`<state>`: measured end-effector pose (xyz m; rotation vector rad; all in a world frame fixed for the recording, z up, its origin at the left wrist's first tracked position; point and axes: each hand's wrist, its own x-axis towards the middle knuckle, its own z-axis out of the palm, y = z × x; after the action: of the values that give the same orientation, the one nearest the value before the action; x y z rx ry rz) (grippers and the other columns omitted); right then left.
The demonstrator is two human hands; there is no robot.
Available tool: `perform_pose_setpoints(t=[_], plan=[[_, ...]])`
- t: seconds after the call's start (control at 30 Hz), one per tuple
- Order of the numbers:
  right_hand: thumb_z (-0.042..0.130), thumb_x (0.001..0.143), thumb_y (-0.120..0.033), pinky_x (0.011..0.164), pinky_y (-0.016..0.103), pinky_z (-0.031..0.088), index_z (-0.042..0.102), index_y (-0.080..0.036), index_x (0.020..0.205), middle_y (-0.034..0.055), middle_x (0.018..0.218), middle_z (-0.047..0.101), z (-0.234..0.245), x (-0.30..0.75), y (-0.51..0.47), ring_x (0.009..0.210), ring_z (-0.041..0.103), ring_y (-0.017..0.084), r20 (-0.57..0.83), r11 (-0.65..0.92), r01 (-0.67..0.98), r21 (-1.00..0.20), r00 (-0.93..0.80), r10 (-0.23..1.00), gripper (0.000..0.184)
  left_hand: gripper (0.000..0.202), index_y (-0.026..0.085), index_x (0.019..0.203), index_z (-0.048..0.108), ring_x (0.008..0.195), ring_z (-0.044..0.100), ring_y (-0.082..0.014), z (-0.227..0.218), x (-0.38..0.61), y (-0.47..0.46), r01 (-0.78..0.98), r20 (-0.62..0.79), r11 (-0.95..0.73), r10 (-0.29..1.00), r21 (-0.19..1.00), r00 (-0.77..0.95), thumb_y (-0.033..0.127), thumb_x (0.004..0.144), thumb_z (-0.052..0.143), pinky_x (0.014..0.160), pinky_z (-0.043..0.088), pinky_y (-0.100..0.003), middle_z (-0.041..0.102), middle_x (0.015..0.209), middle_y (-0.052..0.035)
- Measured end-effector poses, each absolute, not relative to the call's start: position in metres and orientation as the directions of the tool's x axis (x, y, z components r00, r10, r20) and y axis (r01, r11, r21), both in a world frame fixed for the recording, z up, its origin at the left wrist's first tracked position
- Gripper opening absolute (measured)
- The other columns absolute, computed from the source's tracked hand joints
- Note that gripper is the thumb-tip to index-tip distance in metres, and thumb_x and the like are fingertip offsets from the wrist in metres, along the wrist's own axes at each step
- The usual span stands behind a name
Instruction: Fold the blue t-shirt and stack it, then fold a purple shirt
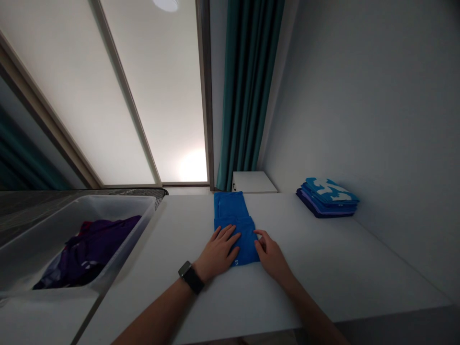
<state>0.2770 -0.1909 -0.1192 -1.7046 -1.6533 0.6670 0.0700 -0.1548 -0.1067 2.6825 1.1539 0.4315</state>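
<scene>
A blue garment [230, 203], folded into a long strip with a second layer over its near part, lies on the white table. Small white lettering shows near its front edge. My left hand [223, 249] rests flat on the near part, fingers spread. At the garment's right edge is my right hand [270, 254], its forefinger and thumb slightly apart at the fabric and the other fingers curled. No cloth is visibly lifted between them. The kind of garment cannot be made out.
A stack of folded blue and purple clothes [327, 197] sits at the right by the wall. On the left, a translucent plastic bin [143, 211] holds crumpled dark purple clothes [97, 244]. A white cabinet [253, 182] stands beyond the table's [172, 239] far edge, beside a green curtain [251, 96].
</scene>
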Motion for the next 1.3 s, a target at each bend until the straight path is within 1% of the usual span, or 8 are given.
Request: perform_pose_setpoints(t=[0.1,0.2,0.33,0.4,0.6,0.73,0.87,1.3], plan=[[0.038,0.091,-0.037,0.072,0.037,0.048,0.054,-0.023,0.124,0.0065,0.086,0.063,-0.125,0.277,-0.201,0.079,0.061,0.024,0.149,0.051,0.685,-0.727,0.084,0.985,0.040,0.043,0.023,0.138,0.048,0.134,0.040,-0.0247,-0.096,0.067,-0.155,0.680,0.212,-0.664,0.746,0.311,0.632,0.034,0.096,0.043,0.113,0.029,-0.048,0.047,0.145,-0.0089],[0.035,0.092,-0.036,0.075,0.038,0.048,0.054,-0.024,0.124,0.0072,0.088,0.064,-0.125,0.278,-0.203,0.085,0.062,0.025,0.168,0.057,0.713,-0.699,0.086,0.982,0.039,0.034,0.021,0.126,0.056,0.115,0.053,-0.0247,-0.080,0.056,-0.160,0.756,0.258,-0.565,0.825,0.330,0.503,0.031,0.096,0.042,0.100,0.039,-0.045,0.060,0.124,-0.0094],[0.034,0.094,-0.035,0.085,0.040,0.044,0.055,-0.021,0.122,0.0086,0.092,0.066,-0.125,0.276,-0.201,0.092,0.061,0.026,0.184,0.068,0.791,-0.609,0.057,0.981,0.038,0.029,0.020,0.116,0.058,0.089,0.061,-0.0229,-0.073,0.041,-0.178,0.836,0.224,-0.442,0.895,0.325,0.386,0.031,0.096,0.039,0.086,0.039,-0.043,0.067,0.089,-0.0049],[0.034,0.095,-0.032,0.089,0.041,0.041,0.055,-0.018,0.122,0.0103,0.098,0.067,-0.126,0.275,-0.201,0.096,0.061,0.026,0.202,0.087,0.825,-0.558,0.033,0.979,0.038,0.030,0.021,0.117,0.057,0.082,0.062,-0.0220,-0.080,0.037,-0.190,0.838,0.174,-0.420,0.907,0.347,0.383,0.032,0.096,0.038,0.082,0.038,-0.041,0.067,0.082,-0.0033],[0.037,0.094,-0.025,0.092,0.039,0.038,0.056,-0.017,0.122,0.0104,0.117,0.065,-0.133,0.274,-0.202,0.107,0.057,0.024,0.290,0.177,0.856,-0.487,-0.033,0.956,0.035,0.029,0.024,0.113,0.057,0.086,0.063,-0.0206,-0.103,0.042,-0.201,0.799,0.125,-0.335,0.940,0.499,0.317,0.033,0.097,0.035,0.081,0.037,-0.037,0.069,0.102,-0.0053],[0.036,0.096,-0.026,0.090,0.037,0.038,0.058,-0.018,0.118,0.0084,0.112,0.067,-0.136,0.275,-0.202,0.103,0.059,0.023,0.328,0.186,0.855,-0.483,-0.020,0.945,0.032,0.030,0.023,0.108,0.058,0.075,0.062,-0.0195,-0.106,0.043,-0.195,0.767,0.083,-0.256,0.963,0.588,0.258,0.036,0.097,0.034,0.079,0.038,-0.036,0.068,0.084,-0.0016],[0.036,0.096,-0.024,0.086,0.037,0.038,0.062,-0.021,0.111,0.0063,0.105,0.069,-0.134,0.275,-0.203,0.098,0.060,0.022,0.335,0.191,0.870,-0.454,-0.032,0.942,0.031,0.029,0.023,0.107,0.058,0.070,0.062,-0.0200,-0.109,0.042,-0.194,0.771,0.075,-0.260,0.961,0.581,0.268,0.037,0.096,0.035,0.078,0.037,-0.036,0.066,0.076,0.0007],[0.038,0.090,-0.012,0.080,0.035,0.039,0.067,-0.022,0.099,0.0047,0.092,0.064,-0.127,0.281,-0.210,0.088,0.059,0.020,0.329,0.286,0.805,-0.520,-0.120,0.937,0.032,0.028,0.024,0.097,0.061,0.080,0.063,-0.0208,-0.105,0.036,-0.202,0.711,0.106,-0.322,0.937,0.625,0.332,0.031,0.096,0.035,0.080,0.037,-0.037,0.069,0.090,-0.0019]])
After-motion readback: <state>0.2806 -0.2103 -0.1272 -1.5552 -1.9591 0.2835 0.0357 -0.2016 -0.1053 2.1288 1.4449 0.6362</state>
